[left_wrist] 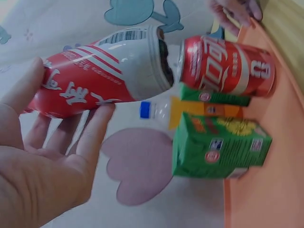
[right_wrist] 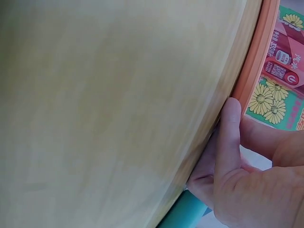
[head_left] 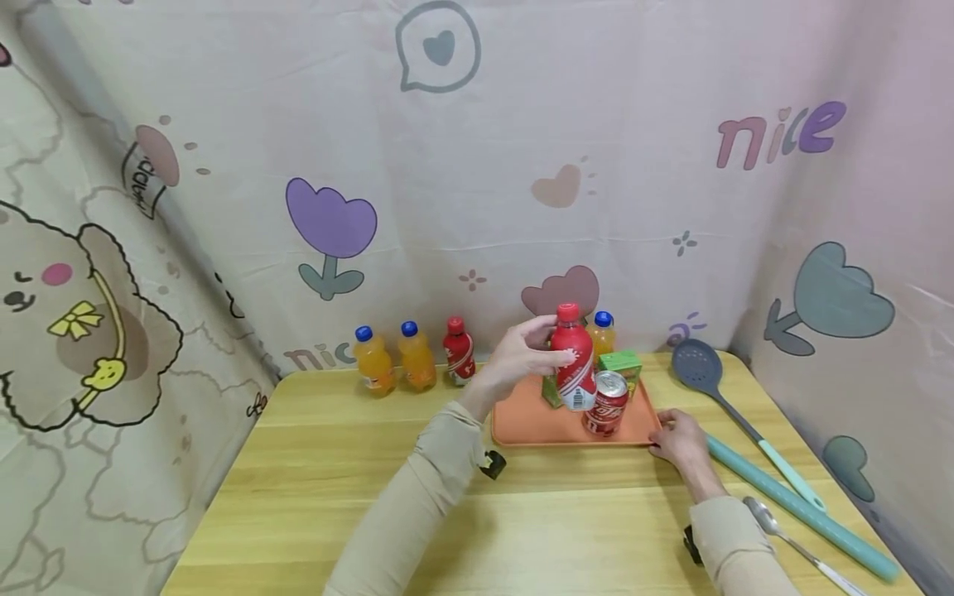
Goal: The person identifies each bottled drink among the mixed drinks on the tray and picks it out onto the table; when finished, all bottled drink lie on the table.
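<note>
My left hand (head_left: 514, 360) grips a red-and-white plastic drink bottle (head_left: 572, 364) with a red cap, held raised over an orange tray (head_left: 537, 430). In the left wrist view, the fingers and thumb wrap the bottle's red part, and its white base (left_wrist: 142, 66) points toward a red soda can (left_wrist: 228, 66). That can stands on the tray, near green drink cartons (left_wrist: 218, 147) and an orange-juice bottle (head_left: 602, 335) with a blue cap. At the tray's front right corner, my right hand (head_left: 680, 443) pinches the rim between thumb and fingers.
Two orange-drink bottles (head_left: 374, 364) and another red bottle (head_left: 459, 352) stand along the back, left of the tray. On the right lie a slotted skimmer (head_left: 697, 366), a teal tube (head_left: 805, 509) and a metal spoon (head_left: 790, 538). A printed curtain (head_left: 462, 165) hangs behind the table.
</note>
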A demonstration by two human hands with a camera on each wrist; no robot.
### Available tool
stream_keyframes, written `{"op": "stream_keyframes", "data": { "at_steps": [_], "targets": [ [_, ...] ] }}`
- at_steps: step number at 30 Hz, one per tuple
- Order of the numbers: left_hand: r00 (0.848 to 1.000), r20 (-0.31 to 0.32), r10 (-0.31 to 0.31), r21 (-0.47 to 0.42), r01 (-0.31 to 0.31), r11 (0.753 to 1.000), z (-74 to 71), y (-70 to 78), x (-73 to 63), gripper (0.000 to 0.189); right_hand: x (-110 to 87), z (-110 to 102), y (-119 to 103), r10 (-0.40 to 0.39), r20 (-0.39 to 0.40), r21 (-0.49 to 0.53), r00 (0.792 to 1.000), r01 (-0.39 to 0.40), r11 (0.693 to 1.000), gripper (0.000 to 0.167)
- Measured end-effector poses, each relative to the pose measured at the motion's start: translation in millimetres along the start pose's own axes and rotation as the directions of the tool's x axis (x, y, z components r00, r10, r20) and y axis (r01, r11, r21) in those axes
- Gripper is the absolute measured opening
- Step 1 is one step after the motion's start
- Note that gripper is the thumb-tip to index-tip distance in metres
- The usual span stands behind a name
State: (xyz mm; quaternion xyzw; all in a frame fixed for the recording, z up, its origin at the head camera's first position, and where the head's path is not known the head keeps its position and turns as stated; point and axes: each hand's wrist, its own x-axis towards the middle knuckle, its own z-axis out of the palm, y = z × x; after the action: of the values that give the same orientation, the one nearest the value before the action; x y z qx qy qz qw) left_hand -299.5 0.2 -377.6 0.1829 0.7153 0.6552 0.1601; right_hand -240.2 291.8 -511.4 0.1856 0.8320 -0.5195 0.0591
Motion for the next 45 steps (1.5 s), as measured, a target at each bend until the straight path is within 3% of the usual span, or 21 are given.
{"op": "stream_keyframes", "data": {
  "at_steps": [14,22,29,37,45],
  "targets": [
    [0.996,-0.082,-0.031,0.018,0.033,0.999,-48.1,-2.3,-25.5,0.066,0.4,-6.7,1.1,0.003,-0.004,-0.010,1.000,-0.003,1.000,0.047],
    [0.983,-0.172,-0.064,0.057,0.074,0.996,-71.6,-12.3,-39.6,0.070,2.2,-8.1,2.0,0.003,0.002,-0.015,1.000,-0.003,1.000,0.048],
    [0.962,-0.233,-0.141,0.053,0.157,0.986,-96.6,-21.6,-53.1,0.074,3.0,-6.2,0.2,-0.008,0.009,-0.009,1.000,0.008,1.000,0.049],
    [0.957,-0.259,-0.134,0.090,0.162,0.983,-131.3,-34.8,-67.6,0.073,3.2,-3.5,-0.1,0.000,0.004,-0.019,1.000,0.000,1.000,0.048],
    [0.934,-0.273,-0.232,-0.045,0.229,0.972,-167.9,-48.0,-81.2,0.085,1.9,-1.3,2.0,0.006,0.007,-0.004,1.000,-0.006,1.000,0.047]
  ]
}}
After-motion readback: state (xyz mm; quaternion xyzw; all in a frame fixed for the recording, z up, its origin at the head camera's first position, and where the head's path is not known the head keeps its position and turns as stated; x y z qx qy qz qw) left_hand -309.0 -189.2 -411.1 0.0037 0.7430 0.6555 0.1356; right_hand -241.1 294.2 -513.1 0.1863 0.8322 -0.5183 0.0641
